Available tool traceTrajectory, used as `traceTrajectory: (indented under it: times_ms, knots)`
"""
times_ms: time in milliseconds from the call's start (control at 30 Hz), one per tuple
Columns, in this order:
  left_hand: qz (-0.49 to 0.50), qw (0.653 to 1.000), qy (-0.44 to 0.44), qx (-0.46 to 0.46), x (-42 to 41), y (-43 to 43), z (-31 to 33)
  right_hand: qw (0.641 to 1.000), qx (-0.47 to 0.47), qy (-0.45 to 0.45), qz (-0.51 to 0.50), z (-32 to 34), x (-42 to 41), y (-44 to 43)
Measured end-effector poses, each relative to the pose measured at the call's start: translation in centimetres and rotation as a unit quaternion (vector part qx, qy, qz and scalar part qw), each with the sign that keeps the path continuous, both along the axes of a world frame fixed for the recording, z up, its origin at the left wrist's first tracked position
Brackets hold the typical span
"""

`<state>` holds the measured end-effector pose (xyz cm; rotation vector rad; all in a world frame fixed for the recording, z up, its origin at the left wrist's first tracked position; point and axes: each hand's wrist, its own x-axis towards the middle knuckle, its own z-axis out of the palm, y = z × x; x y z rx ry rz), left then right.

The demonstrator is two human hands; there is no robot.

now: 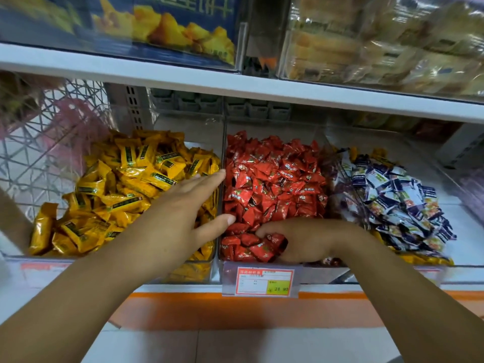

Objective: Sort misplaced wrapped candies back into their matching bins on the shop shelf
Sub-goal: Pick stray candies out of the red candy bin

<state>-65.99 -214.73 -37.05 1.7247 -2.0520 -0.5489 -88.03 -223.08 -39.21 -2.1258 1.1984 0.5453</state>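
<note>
Floor [235,344]: pale smooth tiles along the bottom of the frame.
Orange strip [235,310]: a flat matte band under the shelf's front lip.
Price tag [259,281]: a glossy clear sleeve in the lower centre holding a white card with a red border. A yellow panel on it reads "24.90", and the other print is too small to read.
Right hand [296,239]: its fingers curl down into the front of the middle bin and clench a few red candies.
Left hand [180,208]: released, with straight fingers lying flat over the yellow candies. The fingertips reach the divider wall and the thumb stretches toward the red pile.
Clear bins [224,142]: three side by side, with rigid transparent plastic walls.
Red candies [272,179]: crinkly shiny foil in small pillow and triangle shapes, filling the middle bin. Their print is unreadable.
Yellow candies [125,184]: glossy oblong packets with dark green label bands, heaped in the left bin.
Blue-and-white candies [398,195]: small crumpled square packets in the right bin.
Stray yellow wrappers [419,260]: these lie under the blue-and-white heap at its front edge.
Wire basket [52,132]: a lattice of thin white wire at the left, with blurred pink behind it.
Shelf board [235,87]: flat white metal across the frame.
Blue box [162,24]: in the upper left, printed with golden snack pieces and blurred characters.
Clear-wrapped packs [379,40]: in the upper right, shiny film over pale tan blocks.
</note>
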Motion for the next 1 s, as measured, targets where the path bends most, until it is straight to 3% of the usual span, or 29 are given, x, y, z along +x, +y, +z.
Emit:
traceTrajectory:
  times_ms: [500, 700, 900, 1000]
  knots:
    - [-0.001, 1.000, 0.008, 0.001, -0.3, 0.2, 0.1, 0.973, 0.014, -0.205, -0.106, -1.0, 0.3, 1.5]
    - [-0.006, 1.000, 0.012, 0.007, -0.2, 0.2, 0.2, 0.943, 0.008, -0.278, -0.180, -0.2, 0.1, 1.7]
    - [-0.010, 1.000, 0.008, 0.007, -0.1, 0.1, 0.0, 0.905, -0.117, -0.354, -0.204, 2.0, 0.8, 1.2]
    - [-0.010, 1.000, 0.010, 0.010, -0.1, 0.2, 0.0, 0.859, -0.183, -0.410, -0.247, 2.5, 1.4, 0.0]
